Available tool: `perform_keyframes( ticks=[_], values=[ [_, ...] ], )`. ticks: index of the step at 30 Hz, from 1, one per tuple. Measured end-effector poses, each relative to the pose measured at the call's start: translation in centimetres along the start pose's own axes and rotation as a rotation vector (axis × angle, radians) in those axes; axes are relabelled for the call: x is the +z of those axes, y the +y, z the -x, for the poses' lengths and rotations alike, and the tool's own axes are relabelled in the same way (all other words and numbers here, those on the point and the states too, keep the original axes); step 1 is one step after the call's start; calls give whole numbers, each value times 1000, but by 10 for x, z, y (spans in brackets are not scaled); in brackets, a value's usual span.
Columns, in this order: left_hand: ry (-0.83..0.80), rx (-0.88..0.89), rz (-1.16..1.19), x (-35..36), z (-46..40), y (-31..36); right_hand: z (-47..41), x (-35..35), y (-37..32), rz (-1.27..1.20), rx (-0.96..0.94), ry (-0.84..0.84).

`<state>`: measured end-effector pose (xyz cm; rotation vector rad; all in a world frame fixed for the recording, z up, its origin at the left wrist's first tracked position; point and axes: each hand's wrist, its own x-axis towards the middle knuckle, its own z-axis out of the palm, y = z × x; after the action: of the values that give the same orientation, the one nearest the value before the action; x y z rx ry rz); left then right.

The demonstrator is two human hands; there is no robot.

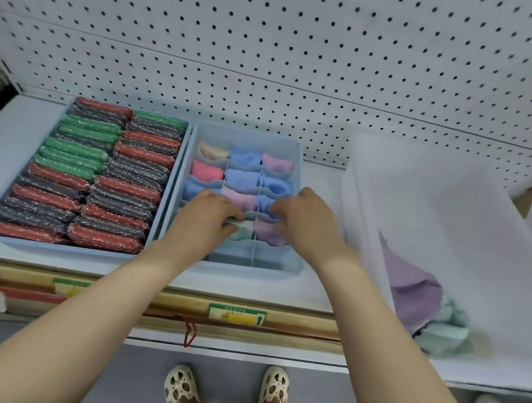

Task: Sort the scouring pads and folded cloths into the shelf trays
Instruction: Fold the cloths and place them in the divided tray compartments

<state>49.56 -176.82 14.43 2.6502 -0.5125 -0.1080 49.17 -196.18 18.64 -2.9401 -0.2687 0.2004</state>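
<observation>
From the head view, both hands reached into the divided tray [250, 137] on the shelf [245, 284]. The left hand [211, 210] pinched a mint folded cloth [242, 232] in its compartment; the right hand [303, 220] curled its fingers [277, 208] onto a blue cloth [266, 203]. Scouring pads [89, 175] filled the left tray [61, 247]. More cloths [423, 294] lay in the clear bin [465, 196].

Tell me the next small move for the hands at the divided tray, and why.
Probably push the mint green cloth fully down into its compartment of the divided tray. The left hand grips it there, sitting above the dividers, while the right hand touches the neighbouring cloths. The front row still looks empty.
</observation>
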Motion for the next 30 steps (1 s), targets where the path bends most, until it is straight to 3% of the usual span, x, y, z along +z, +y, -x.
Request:
perform_keyframes(
  ticks=[2,4,6,7,9,11,12,13,16,17,19,22,27,30],
  values=[
    [22,-8,-17,-3,-2,6,12,-28,19,-228,62,124],
    [80,-28,-1,-6,-8,19,28,-56,50,-319,113,349],
    [133,-44,59,-9,-16,38,44,-77,91,-330,249,436],
    [153,-46,89,-10,-21,51,50,-82,114,-294,325,357],
    [192,-29,140,-11,-33,77,61,-80,147,-186,373,-28],
    [210,5,198,-11,-43,104,71,-62,155,-56,287,-405],
    [208,17,230,-10,-47,117,75,-50,156,13,233,-485],
    [202,24,255,-10,-51,129,76,-40,157,73,195,-483],
    [191,36,282,-9,-57,152,67,-37,171,72,211,-274],
    [194,34,291,-10,-58,157,65,-47,178,-11,228,-219],
    [205,18,364,-13,-58,166,64,-74,190,-400,258,-141],
    [162,-26,579,-21,-59,181,73,-117,187,-968,112,-102],
    [-110,-180,941,-38,-55,204,74,-166,166,-1368,-147,-37],
    [-98,-15,1120,-51,-53,208,74,-182,153,-1475,-240,-85]
  ],
)
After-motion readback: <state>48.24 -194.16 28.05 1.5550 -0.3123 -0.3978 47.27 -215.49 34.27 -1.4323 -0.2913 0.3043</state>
